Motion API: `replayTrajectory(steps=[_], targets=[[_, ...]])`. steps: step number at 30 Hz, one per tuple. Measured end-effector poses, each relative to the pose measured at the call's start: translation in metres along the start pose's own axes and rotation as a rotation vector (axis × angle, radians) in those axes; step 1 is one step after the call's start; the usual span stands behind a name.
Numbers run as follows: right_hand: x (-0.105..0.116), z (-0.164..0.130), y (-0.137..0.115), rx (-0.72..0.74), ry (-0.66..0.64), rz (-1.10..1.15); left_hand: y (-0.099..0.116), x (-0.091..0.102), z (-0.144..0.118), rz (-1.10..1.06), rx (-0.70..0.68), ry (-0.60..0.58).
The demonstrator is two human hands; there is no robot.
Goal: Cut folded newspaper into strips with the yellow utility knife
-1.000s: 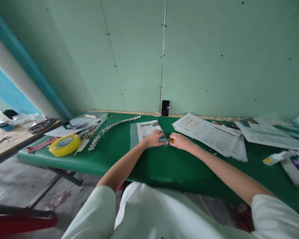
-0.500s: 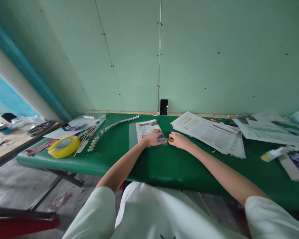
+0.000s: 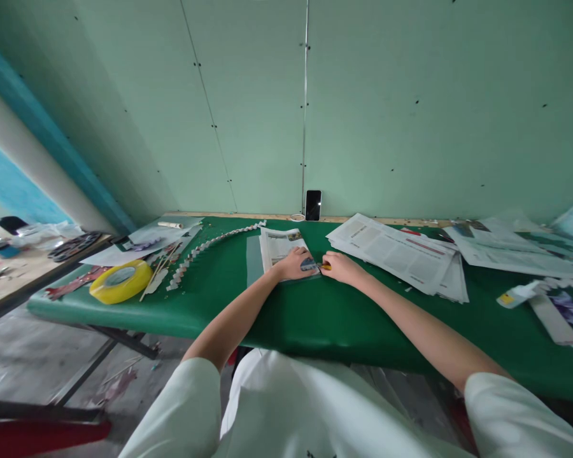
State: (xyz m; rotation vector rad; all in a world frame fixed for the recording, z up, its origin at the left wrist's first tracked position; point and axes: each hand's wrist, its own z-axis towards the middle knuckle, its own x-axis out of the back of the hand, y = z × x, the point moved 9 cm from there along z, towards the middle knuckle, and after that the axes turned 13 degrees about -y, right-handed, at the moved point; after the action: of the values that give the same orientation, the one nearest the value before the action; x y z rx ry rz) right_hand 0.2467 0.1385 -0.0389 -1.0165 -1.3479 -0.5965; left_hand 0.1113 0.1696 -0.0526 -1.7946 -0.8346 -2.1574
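From the head view, your left hand (image 3: 296, 263) lies palm down on the printed paper (image 3: 277, 245), thumb and fingers parted, a dark printed patch showing between them. Your right hand (image 3: 344, 268) is closed around a small yellow tool (image 3: 325, 267), its tip at the paper's right edge; most of the handle is hidden by your fingers. The paper lies beneath your left hand and just left of your right, over a clear sheet (image 3: 253, 262) on the green tabletop (image 3: 310, 318). A paper stack (image 3: 396, 251) lies beyond your right hand.
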Motion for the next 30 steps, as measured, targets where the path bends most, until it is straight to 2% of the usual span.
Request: replayTrajectory(steps=[8,15,30], targets=[[0.001,0.001,0.002,-0.025,-0.012,0.03,-0.004,0.002,-0.001,-0.041,0.024,0.03],[0.001,0.0,0.001,-0.019,-0.014,0.013,-0.024,0.008,0.0,-0.206,0.055,0.084],[0.001,0.002,-0.001,-0.071,-0.031,-0.017,-0.025,0.006,0.002,-0.147,0.014,0.13]])
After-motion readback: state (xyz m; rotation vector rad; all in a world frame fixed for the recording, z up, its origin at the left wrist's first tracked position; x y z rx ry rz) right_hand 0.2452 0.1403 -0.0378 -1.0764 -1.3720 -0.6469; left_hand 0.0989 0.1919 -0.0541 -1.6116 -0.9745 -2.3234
